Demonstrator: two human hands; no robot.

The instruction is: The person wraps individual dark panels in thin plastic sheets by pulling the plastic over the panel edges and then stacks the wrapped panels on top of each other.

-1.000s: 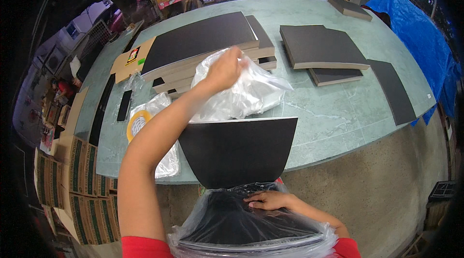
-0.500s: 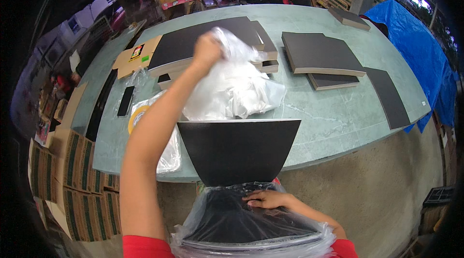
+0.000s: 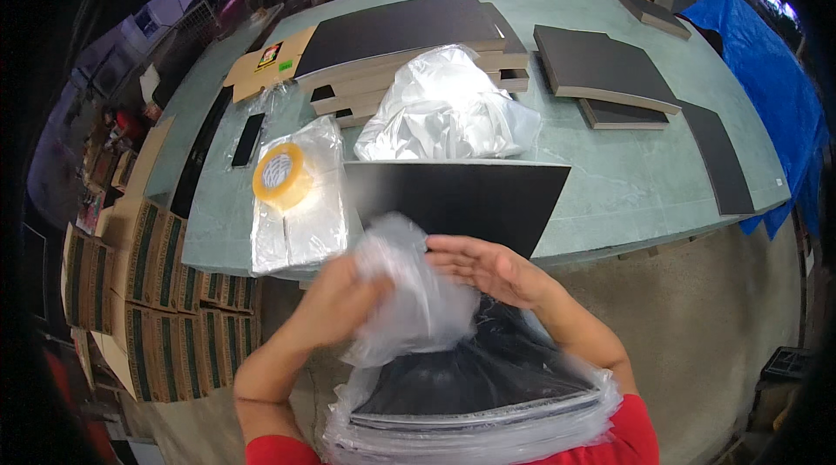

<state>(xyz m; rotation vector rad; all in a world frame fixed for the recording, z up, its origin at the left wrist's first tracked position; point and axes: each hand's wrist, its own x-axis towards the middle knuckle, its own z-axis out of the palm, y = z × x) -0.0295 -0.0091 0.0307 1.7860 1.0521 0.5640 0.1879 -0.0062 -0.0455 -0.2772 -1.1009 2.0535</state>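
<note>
My left hand grips a crumpled clear plastic bag, both blurred by motion. Beside the bag, my right hand is open, its fingers stretched toward the bag's upper edge. Below my hands, against my body, lies a stack of black boards wrapped in clear plastic. A bare black board stands just beyond, at the table's near edge, partly hidden by my hands and the bag. Behind it a heap of clear plastic bags rests on the table.
Stacked black boards lie at the table's back, with more boards farther right. A yellow tape roll sits on flat plastic packs, near a phone. Cardboard cartons are stacked lower left; a blue tarp hangs right.
My left hand has come back from the plastic heap toward me, bringing a bag. My right hand has lifted off the wrapped stack and moved up to the bag. The view has shifted.
</note>
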